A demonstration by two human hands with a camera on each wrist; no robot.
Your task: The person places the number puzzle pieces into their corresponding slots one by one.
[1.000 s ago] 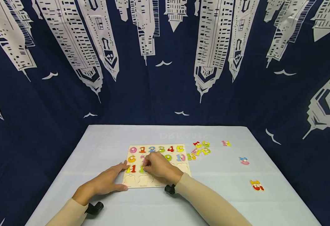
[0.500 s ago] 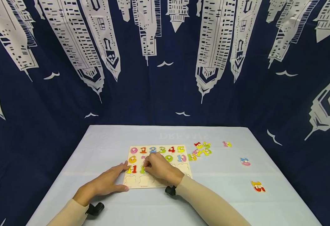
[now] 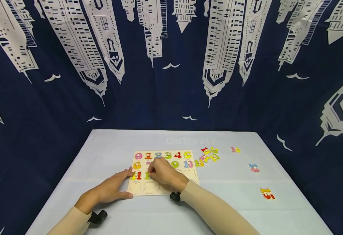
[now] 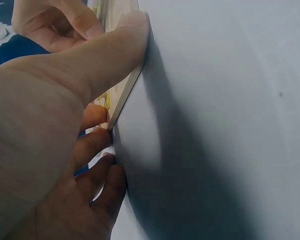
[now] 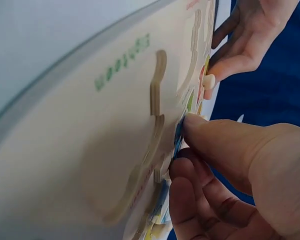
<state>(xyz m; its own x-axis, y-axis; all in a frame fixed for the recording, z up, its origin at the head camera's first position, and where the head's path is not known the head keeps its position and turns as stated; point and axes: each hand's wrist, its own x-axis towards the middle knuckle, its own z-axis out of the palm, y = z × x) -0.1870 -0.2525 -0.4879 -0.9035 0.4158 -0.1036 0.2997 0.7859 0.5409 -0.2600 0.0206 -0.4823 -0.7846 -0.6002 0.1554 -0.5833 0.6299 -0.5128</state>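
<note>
A pale wooden number puzzle board [image 3: 151, 189] lies on the white table, its upper rows filled with coloured number pieces. My left hand [image 3: 110, 187] rests at the board's left edge, fingers extended, thumb by the near corner; in the left wrist view the thumb touches the board's rim. My right hand [image 3: 165, 173] is over the board's middle. Its thumb and fingertips pinch a number puzzle piece [image 3: 146, 176] with a green 1, beside the 11 piece [image 3: 136, 176]. Blue on that piece shows under the thumb in the right wrist view; its second digit is mostly hidden.
Several loose number pieces [image 3: 214, 157] cluster off the board's upper right corner. Farther right lie a pink and yellow piece [image 3: 235, 149], a 20 piece [image 3: 254, 168] and a 15 piece [image 3: 267, 194]. A navy cloth printed with buildings [image 3: 159, 98] hangs behind the table.
Both hands stay almost in place, the right still pinching the piece at the same spot on the board. The whole view shifts slightly; the loose pieces keep their places.
</note>
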